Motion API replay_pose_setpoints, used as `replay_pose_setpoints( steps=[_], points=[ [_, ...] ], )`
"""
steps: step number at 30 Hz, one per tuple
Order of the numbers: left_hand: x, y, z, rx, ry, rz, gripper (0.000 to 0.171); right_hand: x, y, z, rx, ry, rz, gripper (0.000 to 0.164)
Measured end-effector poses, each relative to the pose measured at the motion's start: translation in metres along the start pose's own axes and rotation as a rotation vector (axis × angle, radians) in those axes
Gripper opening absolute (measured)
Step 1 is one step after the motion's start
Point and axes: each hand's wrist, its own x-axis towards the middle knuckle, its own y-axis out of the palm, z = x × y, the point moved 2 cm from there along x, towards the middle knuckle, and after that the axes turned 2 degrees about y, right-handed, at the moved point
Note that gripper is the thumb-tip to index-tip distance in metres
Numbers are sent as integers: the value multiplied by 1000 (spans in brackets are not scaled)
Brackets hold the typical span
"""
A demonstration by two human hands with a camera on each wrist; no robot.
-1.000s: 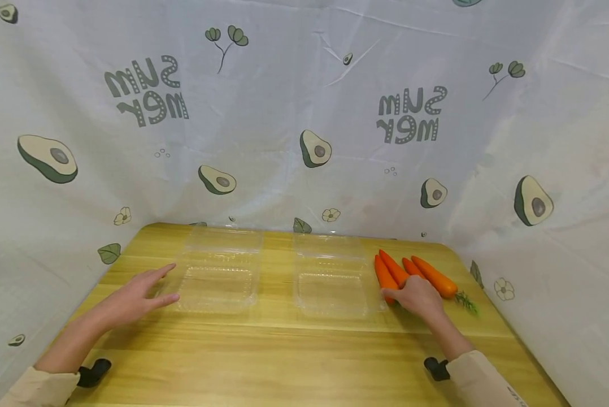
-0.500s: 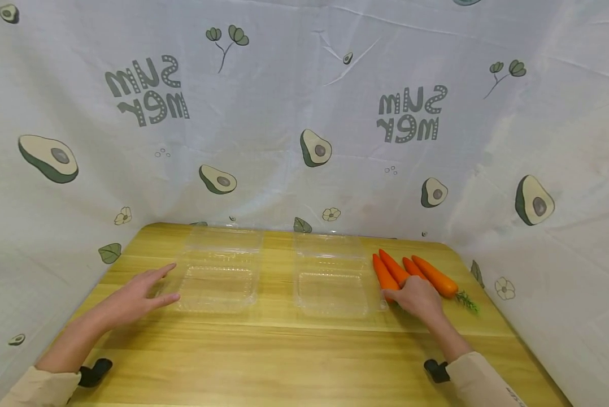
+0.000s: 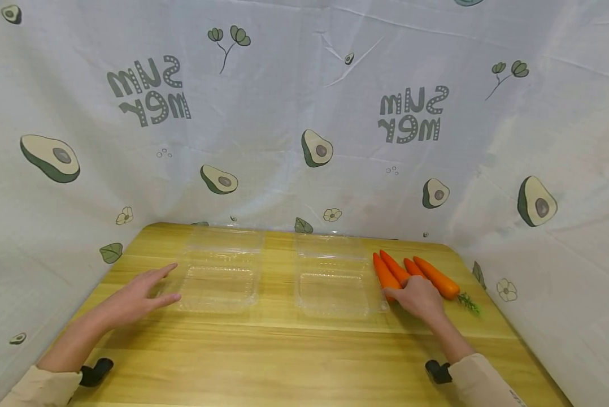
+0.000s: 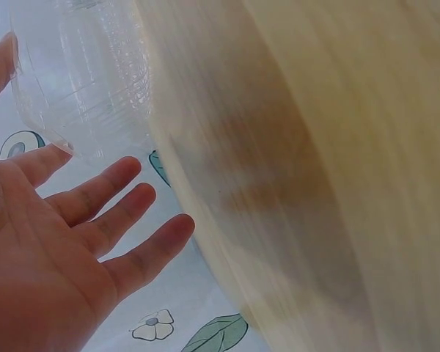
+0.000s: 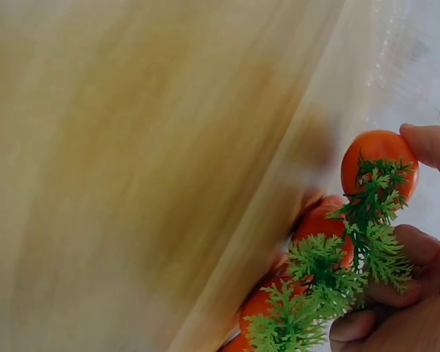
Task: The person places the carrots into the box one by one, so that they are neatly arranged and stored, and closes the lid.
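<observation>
In the head view my right hand (image 3: 418,297) pinches the leftmost orange carrot (image 3: 384,271) near its thick end. The right wrist view shows the thumb on that carrot's top end (image 5: 380,165), the other fingers curled behind its green leaves. Beside it lie several more carrots (image 3: 439,278), partly covered by the hand. At the left, my left hand (image 3: 139,297) is held with fingers spread at the side of a clear plastic clamshell container (image 3: 218,308). Its thumb and index finger reach to the container's edge in the left wrist view; the palm (image 4: 44,271) holds nothing.
A second clear clamshell container (image 3: 332,311) stands with its lid raised between the first container and the carrots. All rest on a wooden table (image 3: 274,362). A white curtain (image 3: 264,113) with avocado prints hangs behind and at both sides.
The leftmost carrot's tip has shifted slightly left under my right hand's grip. My left hand and both containers hold their places.
</observation>
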Motion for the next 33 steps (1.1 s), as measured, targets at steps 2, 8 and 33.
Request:
replay_pose_setpoints(
  steps=[2, 8, 33],
  points=[
    [0, 0, 0, 1, -1, 0, 82, 0, -2, 1, 10, -4, -3, 41],
    [1, 0, -1, 2, 3, -7, 81, 3, -8, 2, 14, -30, -22, 39],
    [0, 1, 0, -12, -10, -3, 83, 9, -30, 22, 46, -199, -27, 40]
  ],
)
